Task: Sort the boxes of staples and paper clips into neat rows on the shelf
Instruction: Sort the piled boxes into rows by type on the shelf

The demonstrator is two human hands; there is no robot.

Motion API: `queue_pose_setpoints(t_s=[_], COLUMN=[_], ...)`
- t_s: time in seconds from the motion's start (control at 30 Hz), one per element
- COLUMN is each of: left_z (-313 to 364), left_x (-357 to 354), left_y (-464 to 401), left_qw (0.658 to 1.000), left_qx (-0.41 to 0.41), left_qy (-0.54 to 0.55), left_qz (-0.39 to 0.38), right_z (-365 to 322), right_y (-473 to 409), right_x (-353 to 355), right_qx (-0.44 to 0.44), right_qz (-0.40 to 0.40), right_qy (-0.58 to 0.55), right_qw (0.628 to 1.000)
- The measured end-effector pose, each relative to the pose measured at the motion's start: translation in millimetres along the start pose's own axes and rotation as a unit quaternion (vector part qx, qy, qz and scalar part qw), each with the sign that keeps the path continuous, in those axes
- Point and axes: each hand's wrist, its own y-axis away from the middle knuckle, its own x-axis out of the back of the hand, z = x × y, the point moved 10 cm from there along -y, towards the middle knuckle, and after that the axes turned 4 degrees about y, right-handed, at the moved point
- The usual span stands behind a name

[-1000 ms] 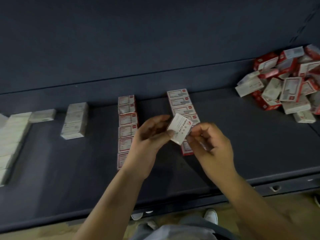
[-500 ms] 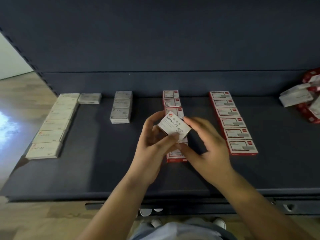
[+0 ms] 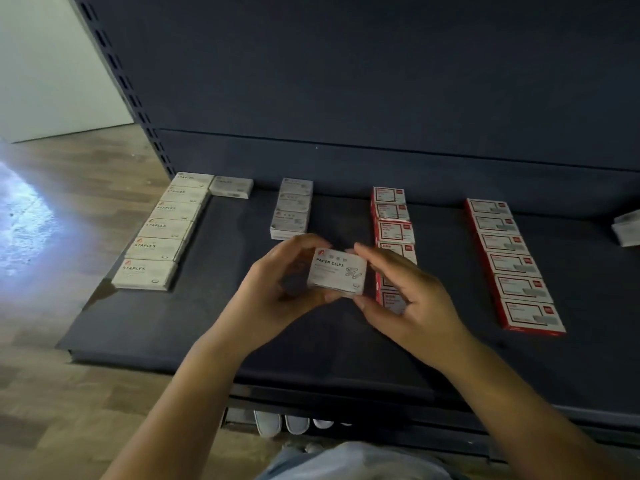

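Above the shelf [image 3: 207, 323], I note both the left hand [image 3: 277, 292] and right hand [image 3: 405, 303] pinching the white paper-clip box [image 3: 337, 271], now turned label-up and square since a second ago, ready for the short white row [image 3: 292, 209].

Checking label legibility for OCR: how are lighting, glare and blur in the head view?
Head view: dim overall, dark shelf; blown-out glare patch on the wood floor at left; "PAPER CLIPS" readable on the white box held by left hand and right hand; "STAPLES" readable on the near boxes of the left row; red boxes' print too soft to read; wide-angle bending at the edges.
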Motion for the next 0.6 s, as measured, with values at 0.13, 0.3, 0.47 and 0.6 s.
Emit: queue_pose_setpoints(t_s=[0.13,0.3,0.47,0.6], left_z=[-37.1,-68.9,-71.6,-73.4], left_x=[27.6,52.4,54.6,57.6], left_y=[3.9,5.6,-1.2,-10.5], left_qw=[0.991,0.919,0.876,0.882], left_qx=[0.057,0.046,0.026,0.03], left_qy=[-0.106,-0.366,-0.454,-0.444], left_qz=[0.057,0.14,0.159,0.154], right_z=[6.7,19.8,22.0,20.6], right_y=[-5.1,4.1,5.3,4.4], right_x=[-18.2,-23.1,-16.7,-17.1], right_qx=[-0.003,-0.012,-0.018,-0.015], right_qz=[-0.035,-0.039,-0.031,-0.03], right_qy=[0.092,0.156,0.182,0.19], right_qw=[0.995,0.987,0.983,0.981])
